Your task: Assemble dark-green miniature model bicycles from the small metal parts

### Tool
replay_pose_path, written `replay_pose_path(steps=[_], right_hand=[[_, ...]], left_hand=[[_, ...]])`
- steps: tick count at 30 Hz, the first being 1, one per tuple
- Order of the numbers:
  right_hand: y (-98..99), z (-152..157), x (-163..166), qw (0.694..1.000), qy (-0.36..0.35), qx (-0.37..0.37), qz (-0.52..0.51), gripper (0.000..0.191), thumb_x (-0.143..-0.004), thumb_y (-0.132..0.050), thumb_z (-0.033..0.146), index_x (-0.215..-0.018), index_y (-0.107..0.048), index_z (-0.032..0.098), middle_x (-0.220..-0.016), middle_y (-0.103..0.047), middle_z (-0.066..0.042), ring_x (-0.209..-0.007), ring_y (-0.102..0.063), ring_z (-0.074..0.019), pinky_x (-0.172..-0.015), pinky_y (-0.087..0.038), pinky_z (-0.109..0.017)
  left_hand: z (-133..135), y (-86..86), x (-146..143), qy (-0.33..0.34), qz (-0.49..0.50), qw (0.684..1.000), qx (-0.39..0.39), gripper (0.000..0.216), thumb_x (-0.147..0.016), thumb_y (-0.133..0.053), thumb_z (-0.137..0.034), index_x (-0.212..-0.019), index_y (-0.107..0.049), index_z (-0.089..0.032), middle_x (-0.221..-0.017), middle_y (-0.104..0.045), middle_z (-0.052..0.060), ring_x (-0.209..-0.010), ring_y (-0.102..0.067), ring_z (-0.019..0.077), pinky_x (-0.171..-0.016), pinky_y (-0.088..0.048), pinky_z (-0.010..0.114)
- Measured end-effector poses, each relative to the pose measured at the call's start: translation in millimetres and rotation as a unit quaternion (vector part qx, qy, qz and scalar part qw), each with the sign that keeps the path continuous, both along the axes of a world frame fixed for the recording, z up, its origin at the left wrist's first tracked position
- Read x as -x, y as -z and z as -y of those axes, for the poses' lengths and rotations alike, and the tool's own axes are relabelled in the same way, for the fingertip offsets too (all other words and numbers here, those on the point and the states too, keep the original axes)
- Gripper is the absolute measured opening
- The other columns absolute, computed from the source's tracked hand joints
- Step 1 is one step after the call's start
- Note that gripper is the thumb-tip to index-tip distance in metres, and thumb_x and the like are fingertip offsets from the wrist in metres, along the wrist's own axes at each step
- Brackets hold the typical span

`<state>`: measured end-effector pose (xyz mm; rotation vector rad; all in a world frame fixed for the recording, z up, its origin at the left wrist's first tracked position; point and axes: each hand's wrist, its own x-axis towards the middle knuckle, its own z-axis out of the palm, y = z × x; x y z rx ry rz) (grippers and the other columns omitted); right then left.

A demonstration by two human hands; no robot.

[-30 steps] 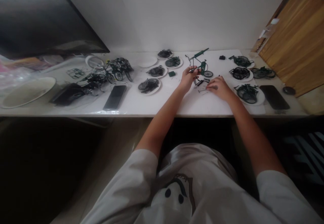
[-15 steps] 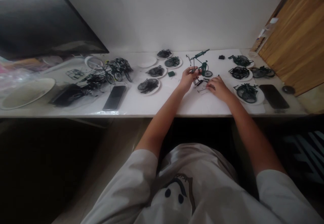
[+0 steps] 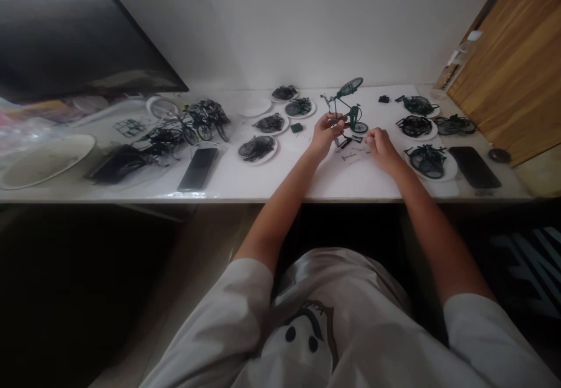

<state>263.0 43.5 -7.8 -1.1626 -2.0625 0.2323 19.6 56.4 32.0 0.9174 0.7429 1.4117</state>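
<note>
A small dark green model bicycle (image 3: pixel 347 106) stands tilted on the white table (image 3: pixel 272 175), its front wheel raised. My left hand (image 3: pixel 325 132) is closed on its frame from the left. My right hand (image 3: pixel 380 147) rests just right of it on the table, fingers curled in a pinch over a few small dark loose parts (image 3: pixel 350 149); what it pinches is too small to name.
Several white plates of dark bike parts (image 3: pixel 258 148) lie left and right (image 3: pixel 427 161) of my hands. A pile of finished model bikes (image 3: pixel 193 124) sits at left. Phones lie at left (image 3: pixel 199 167) and right (image 3: pixel 474 166). A wooden board (image 3: pixel 512 66) leans at right.
The bicycle turned in my left hand, so its raised wheel now faces me. My right hand slid slightly up and curled into a pinch over the loose parts.
</note>
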Motion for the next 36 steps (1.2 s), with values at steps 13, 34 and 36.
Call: replay_pose_path(steps=[13,34,36], right_hand=[[-21.3,19,17,0.998,0.002,0.062,-0.007,0.030,-0.111,-0.055,0.054,-0.113,-0.069,0.027,-0.081,-0.076,-0.007,-0.074,-0.070,-0.0276,-0.082,-0.058,-0.043],[-12.4,14,14,0.999,0.032,0.028,0.007,0.041,-0.113,-0.052,0.061,-0.125,-0.071,0.027,-0.093,-0.084,-0.012,-0.083,-0.077,-0.0339,-0.082,-0.059,-0.045],[-11.0,13,14,0.999,0.032,0.026,0.006,0.041,-0.113,-0.053,0.063,-0.124,-0.071,0.027,-0.093,-0.083,-0.012,-0.083,-0.077,-0.0345,-0.082,-0.060,-0.046]], left_hand=[[-9,14.0,0,0.050,0.002,0.998,-0.026,0.028,-0.083,-0.092,-0.015,-0.105,-0.076,-0.020,-0.104,-0.084,0.004,-0.096,-0.079,0.0151,-0.106,-0.060,0.036],[1,8.9,-2,0.092,-0.051,0.994,-0.009,0.052,-0.072,-0.108,-0.024,-0.105,-0.068,-0.022,-0.113,-0.088,0.009,-0.098,-0.083,0.0209,-0.103,-0.066,0.041],[3,7.0,-2,0.087,-0.060,0.994,-0.011,0.052,-0.070,-0.108,-0.024,-0.103,-0.068,-0.022,-0.113,-0.088,0.010,-0.104,-0.084,0.0235,-0.104,-0.066,0.042]])
